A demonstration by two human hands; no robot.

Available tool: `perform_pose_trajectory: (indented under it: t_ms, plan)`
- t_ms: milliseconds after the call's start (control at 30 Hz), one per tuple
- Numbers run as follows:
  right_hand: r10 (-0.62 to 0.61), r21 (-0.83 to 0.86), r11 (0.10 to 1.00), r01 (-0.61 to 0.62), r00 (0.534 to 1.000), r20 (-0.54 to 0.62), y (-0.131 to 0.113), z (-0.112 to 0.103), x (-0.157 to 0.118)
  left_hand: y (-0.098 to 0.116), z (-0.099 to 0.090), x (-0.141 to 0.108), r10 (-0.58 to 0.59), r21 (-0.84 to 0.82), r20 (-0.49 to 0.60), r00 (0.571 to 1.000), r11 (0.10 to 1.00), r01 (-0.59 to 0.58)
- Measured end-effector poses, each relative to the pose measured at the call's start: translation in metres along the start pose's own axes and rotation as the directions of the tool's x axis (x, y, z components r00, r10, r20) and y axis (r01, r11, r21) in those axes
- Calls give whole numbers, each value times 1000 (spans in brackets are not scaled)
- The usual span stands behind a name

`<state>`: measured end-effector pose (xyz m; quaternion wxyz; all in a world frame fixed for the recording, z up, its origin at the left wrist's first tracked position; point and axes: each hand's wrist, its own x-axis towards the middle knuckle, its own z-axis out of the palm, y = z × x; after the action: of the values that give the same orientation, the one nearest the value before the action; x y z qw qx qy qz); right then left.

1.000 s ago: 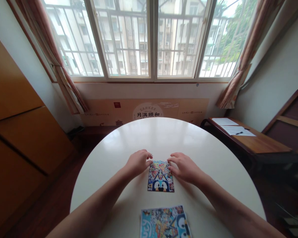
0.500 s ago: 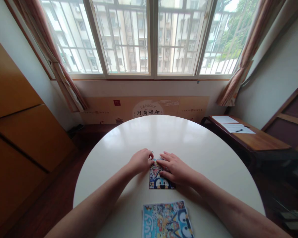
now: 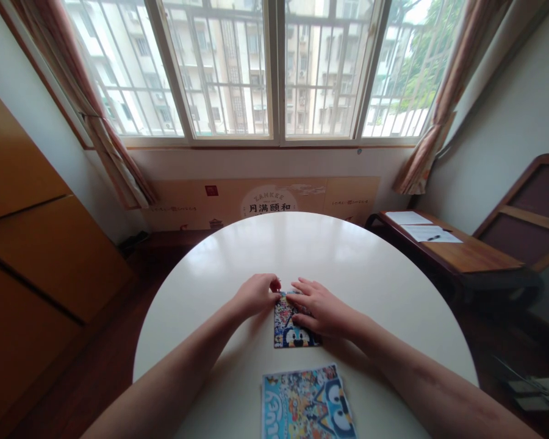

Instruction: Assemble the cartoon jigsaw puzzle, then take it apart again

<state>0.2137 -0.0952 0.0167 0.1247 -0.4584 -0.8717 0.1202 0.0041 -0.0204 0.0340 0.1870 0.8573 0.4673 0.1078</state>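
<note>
In the head view a colourful cartoon jigsaw puzzle with a blue dog's face lies flat on the round white table. My left hand is at its upper left corner, thumb and forefinger pinched on what looks like a small puzzle piece, mostly hidden by the fingers. Over the puzzle's right side rests my right hand, its fingers spread and touching the surface. That hand covers the puzzle's upper right part. Closer to me lies a larger picture sheet printed with the same dog and the lettering "BLUEY".
A wooden side table with papers and a pen stands at the right. Beyond the table, a printed beige panel leans below the barred window. An orange-brown cabinet is on the left.
The view has shifted slightly. My left fingertips have come down a little closer to the puzzle's upper left corner. My right hand stays on the puzzle.
</note>
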Motion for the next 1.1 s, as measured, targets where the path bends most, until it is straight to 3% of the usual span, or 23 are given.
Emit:
perform_pose_trajectory:
  t_ms: [467,1100]
  plan:
    - [-35,34,999,35,999,11,2,-1,0,-11,2,6,44,-144,-50,998,988,-51]
    - [-41,69,997,39,999,25,6,3,0,-10,-2,3,140,-134,-80,987,979,-150]
